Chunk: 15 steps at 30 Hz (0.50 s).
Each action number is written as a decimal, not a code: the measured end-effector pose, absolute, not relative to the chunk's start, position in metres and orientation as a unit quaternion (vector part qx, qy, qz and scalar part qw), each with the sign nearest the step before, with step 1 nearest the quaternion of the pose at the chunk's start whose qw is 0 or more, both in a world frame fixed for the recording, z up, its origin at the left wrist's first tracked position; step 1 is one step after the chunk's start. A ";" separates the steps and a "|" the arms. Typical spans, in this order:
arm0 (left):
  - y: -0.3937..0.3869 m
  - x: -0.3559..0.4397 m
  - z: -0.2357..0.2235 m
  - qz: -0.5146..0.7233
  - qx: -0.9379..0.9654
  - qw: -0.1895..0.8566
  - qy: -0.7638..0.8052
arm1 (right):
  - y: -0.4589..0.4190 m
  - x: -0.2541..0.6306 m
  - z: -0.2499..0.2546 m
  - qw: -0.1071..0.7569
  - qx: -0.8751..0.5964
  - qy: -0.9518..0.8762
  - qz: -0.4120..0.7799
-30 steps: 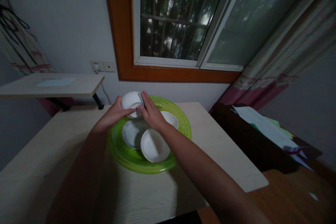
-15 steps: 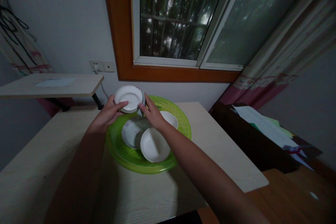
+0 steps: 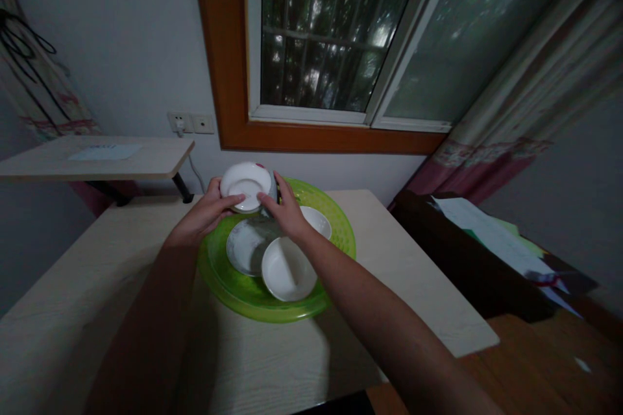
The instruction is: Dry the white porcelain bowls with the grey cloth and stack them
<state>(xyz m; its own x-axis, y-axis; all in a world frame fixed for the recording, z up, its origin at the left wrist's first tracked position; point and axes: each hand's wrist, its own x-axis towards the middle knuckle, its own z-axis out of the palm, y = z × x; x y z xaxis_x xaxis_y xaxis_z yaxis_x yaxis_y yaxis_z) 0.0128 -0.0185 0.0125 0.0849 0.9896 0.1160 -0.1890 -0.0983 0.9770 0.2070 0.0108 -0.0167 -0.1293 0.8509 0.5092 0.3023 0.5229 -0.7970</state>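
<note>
Both my hands hold a white bowl (image 3: pixel 243 177) tilted above the far left part of a green plastic basin (image 3: pixel 228 301). Its underside, with a round foot ring, faces me, and a small red mark shows near its top edge. My left hand (image 3: pixel 210 209) grips the bowl's left side, thumb across the base. On the right side my right hand (image 3: pixel 286 209) clasps it, thumb also on the base. A greyish edge shows behind the bowl; I cannot tell what it belongs to. Below, a patterned bowl (image 3: pixel 246 246), a white bowl (image 3: pixel 287 272) and another white bowl (image 3: pixel 318 222) lie in the basin.
The basin stands on a pale wooden table (image 3: pixel 413 272). At the left is a raised wooden shelf (image 3: pixel 160 159) on dark legs. A wall socket (image 3: pixel 192 123) with a plugged cord and a barred window (image 3: pixel 335 32) are behind. Papers (image 3: pixel 491 233) lie on dark furniture at right.
The held bowl has moved slightly right and tilted, so more of its outer side and a red mark show. Both hands moved with it. The bowls in the basin stay put.
</note>
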 end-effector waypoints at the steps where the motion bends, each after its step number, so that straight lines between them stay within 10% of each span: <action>1: -0.018 0.013 0.012 0.544 0.508 0.537 0.397 | 0.010 0.208 -0.015 0.517 -0.409 -0.705 0.260; 15: -0.014 0.008 0.007 0.493 0.598 0.461 0.433 | 0.006 0.227 0.004 0.478 -0.359 -0.780 0.184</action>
